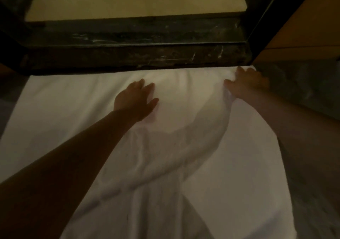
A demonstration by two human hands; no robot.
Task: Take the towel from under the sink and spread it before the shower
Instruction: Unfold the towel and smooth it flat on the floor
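The white towel (92,110) lies just before the shower's dark curb (138,54). My left hand (135,100) presses it flat, fingers spread; my right hand (248,83) pinches the far corner beside the curb. I should draw that corner outward to clear the ridge.

You are looking down in dim, warm light at a dark marble threshold (136,54), veined and scuffed with white, running across the view. Beyond it lies a pale cream shower floor (139,1), framed on the left and right by dark edging. To your right an orange-brown wall panel (311,23) rises above a grey stone floor (301,84).
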